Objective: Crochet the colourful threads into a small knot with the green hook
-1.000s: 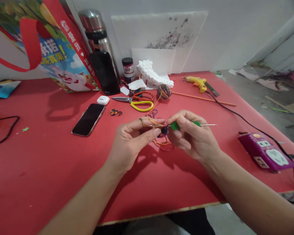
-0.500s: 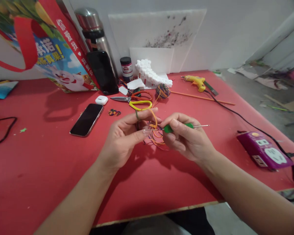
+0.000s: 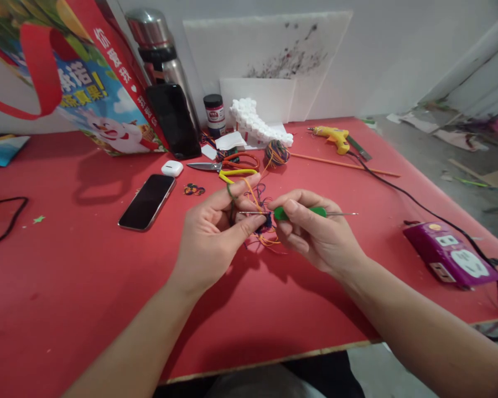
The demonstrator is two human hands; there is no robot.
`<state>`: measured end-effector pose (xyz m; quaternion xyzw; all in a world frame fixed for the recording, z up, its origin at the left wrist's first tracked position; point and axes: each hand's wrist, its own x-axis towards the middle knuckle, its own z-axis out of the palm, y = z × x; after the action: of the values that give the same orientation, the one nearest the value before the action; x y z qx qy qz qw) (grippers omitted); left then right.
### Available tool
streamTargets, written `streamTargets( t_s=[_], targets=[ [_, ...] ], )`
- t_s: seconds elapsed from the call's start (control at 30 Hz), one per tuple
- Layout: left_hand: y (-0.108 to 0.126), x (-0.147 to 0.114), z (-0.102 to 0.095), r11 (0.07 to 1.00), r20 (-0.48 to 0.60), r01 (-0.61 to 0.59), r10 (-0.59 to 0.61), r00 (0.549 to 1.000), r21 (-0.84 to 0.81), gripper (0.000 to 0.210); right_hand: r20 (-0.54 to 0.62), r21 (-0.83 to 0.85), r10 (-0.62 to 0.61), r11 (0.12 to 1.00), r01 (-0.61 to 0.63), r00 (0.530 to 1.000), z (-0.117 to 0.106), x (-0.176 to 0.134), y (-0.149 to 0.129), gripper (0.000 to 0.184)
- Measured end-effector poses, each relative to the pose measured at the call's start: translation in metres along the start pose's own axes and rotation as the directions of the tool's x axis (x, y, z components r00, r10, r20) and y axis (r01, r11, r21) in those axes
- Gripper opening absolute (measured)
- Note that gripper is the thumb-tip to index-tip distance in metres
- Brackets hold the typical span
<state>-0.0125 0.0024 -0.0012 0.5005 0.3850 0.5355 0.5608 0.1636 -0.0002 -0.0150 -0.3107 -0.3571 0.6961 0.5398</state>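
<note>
My right hand is closed around the green handle of a double-ended crochet hook. One thin metal end points left across the fingers of my left hand; the other sticks out to the right. Between left thumb and fingers I pinch a small dark crochet piece, partly covered by the thumb. Multicoloured yarn passes round my raised left index finger, green at the finger and orange near the hook. Loose orange and purple strands hang below the piece. Behind the hands lies a yarn ball.
Scissors, a phone, an earbud case and a small crocheted bit lie beyond my left hand. A yellow glue gun is at the back right, its cord running past a purple power strip.
The left thumb has shifted right onto the dark piece, which now shows more. The hook's left end now shows across the left fingers, and the raised index finger sits slightly lower and further left.
</note>
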Motion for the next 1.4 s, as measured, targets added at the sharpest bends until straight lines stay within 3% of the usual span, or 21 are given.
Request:
streamTargets(
  t_s=[0.5, 0.77, 0.97, 1.23, 1.4],
  targets=[
    [-0.003, 0.005, 0.0, 0.99, -0.05, 0.103, -0.108, 0.993, -0.101, 0.064, 0.003, -0.024, -0.007, 1.0, 0.007, 1.0, -0.004, 0.002, -0.001, 0.03],
    [0.003, 0.001, -0.001, 0.992, 0.004, 0.07, -0.07, 0.998, -0.106, 0.058, 0.206, -0.148, -0.191, 0.963, 0.223, 0.96, -0.014, -0.007, 0.005, 0.011],
    [-0.004, 0.0, 0.003, 0.966, -0.036, 0.121, -0.132, 0.991, -0.228, 0.056, 0.052, -0.111, -0.296, 0.948, 0.3, 0.954, -0.006, -0.007, 0.012, 0.01],
    [-0.008, 0.002, 0.003, 0.939, -0.071, 0.158, -0.188, 0.98, -0.304, 0.048, -0.028, -0.023, -0.143, 0.99, 0.142, 0.989, -0.003, 0.0, 0.011, 0.025],
    [-0.006, -0.001, 0.001, 0.966, -0.045, 0.093, -0.106, 0.993, -0.242, 0.048, 0.106, -0.058, -0.097, 0.993, 0.103, 0.99, -0.008, -0.002, 0.01, 0.019]
  ],
)
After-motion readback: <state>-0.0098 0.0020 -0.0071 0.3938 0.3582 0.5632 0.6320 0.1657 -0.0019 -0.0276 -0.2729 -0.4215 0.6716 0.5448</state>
